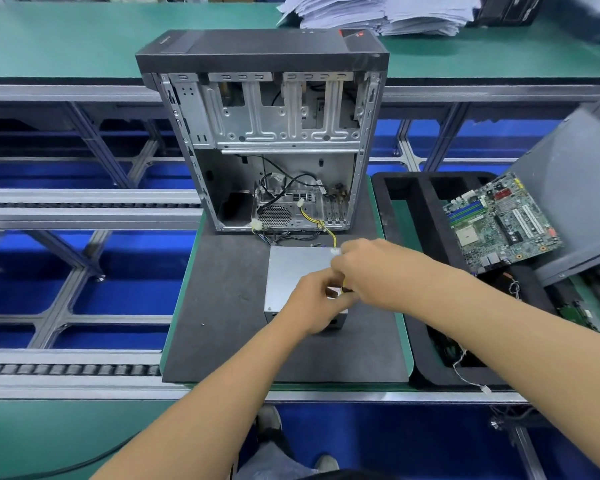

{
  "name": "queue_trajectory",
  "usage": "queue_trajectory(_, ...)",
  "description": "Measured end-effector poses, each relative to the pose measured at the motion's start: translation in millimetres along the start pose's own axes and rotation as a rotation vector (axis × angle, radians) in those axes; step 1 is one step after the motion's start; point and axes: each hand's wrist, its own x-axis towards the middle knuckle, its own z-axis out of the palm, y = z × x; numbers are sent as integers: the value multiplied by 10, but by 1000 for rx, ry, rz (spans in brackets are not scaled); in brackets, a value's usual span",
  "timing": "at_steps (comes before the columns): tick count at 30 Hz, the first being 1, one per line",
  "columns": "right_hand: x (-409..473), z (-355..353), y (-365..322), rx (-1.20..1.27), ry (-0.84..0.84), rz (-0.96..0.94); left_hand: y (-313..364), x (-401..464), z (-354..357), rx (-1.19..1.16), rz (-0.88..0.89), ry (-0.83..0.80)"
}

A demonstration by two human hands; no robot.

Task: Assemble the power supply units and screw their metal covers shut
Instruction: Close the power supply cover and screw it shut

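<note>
A grey metal power supply unit (291, 275) lies on the dark mat (222, 306), just in front of an open computer case (267, 150) that stands upright. Yellow and black cables (321, 223) run from the unit's far edge into the case. Above the unit, my left hand (312, 303) pinches a white connector (332, 291). My right hand (371, 271) is right beside it, fingers curled on the same cable, with another white connector (335, 251) at its knuckles. The hands hide the unit's right part.
A black foam tray (426, 271) on the right holds a green motherboard (499, 223), small boards and thin wires. A grey panel (575, 199) leans at the far right. Roller conveyor rails (66, 209) run on the left. Paper stacks (378, 12) lie behind the case.
</note>
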Motion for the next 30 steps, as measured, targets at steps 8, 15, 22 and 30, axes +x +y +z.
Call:
queue_trajectory(8, 7, 29, 16, 88, 89, 79, 53, 30, -39, -15, 14, 66)
queue_trajectory(15, 79, 50, 75, -53, 121, 151, 128, 43, -46, -47, 35, 41)
queue_trajectory(22, -1, 43, 183, 133, 38, 64, 122, 66, -78, 27, 68, 39)
queue_trajectory(30, 43, 117, 120, -15, 161, 153, 58, 33, -16, -2, 27, 36)
